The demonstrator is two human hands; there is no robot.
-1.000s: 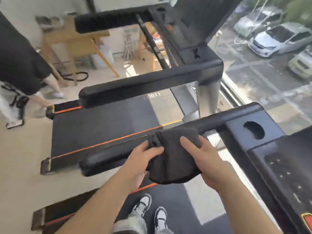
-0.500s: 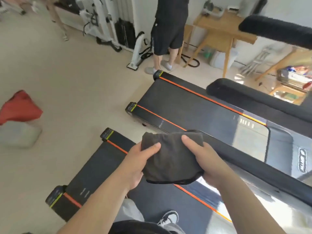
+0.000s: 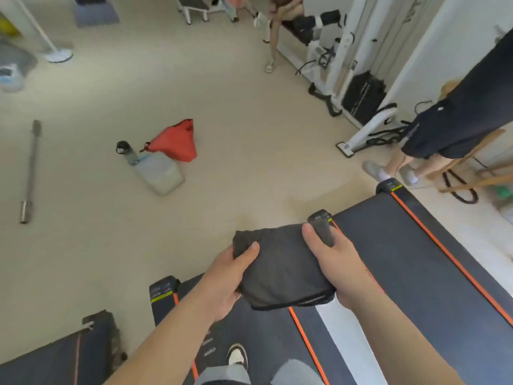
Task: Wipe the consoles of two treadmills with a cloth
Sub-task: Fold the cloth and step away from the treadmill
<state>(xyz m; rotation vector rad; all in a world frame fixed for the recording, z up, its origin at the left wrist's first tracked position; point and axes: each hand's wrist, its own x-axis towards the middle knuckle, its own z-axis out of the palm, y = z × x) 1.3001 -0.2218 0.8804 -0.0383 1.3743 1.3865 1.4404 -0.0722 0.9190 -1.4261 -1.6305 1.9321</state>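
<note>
From the head camera, the folded dark grey cloth (image 3: 280, 270) is held up in the air in front of the person, above the rear end of a treadmill belt (image 3: 266, 326) with orange side stripes. The left hand (image 3: 227, 284) grips the cloth's left edge, thumb curled over the top and fingers tucked underneath. The right hand (image 3: 341, 270) pinches the right edge the same way, thumb lying flat on top. The cloth and both forearms hide much of the belt below, where one white-toed shoe (image 3: 237, 354) shows. A second treadmill (image 3: 402, 259) lies just to the right, and a third dark deck (image 3: 55, 357) sits at lower left. On the beige floor (image 3: 222, 134) beyond stand a red bag (image 3: 175, 143), a bottle (image 3: 126, 152) and a translucent container (image 3: 161, 173) touching one another, with a metal bar (image 3: 30, 168) well apart to the left. A person in dark shorts (image 3: 449, 120) stands at the second treadmill's far end, beside a white machine (image 3: 341, 51).
</note>
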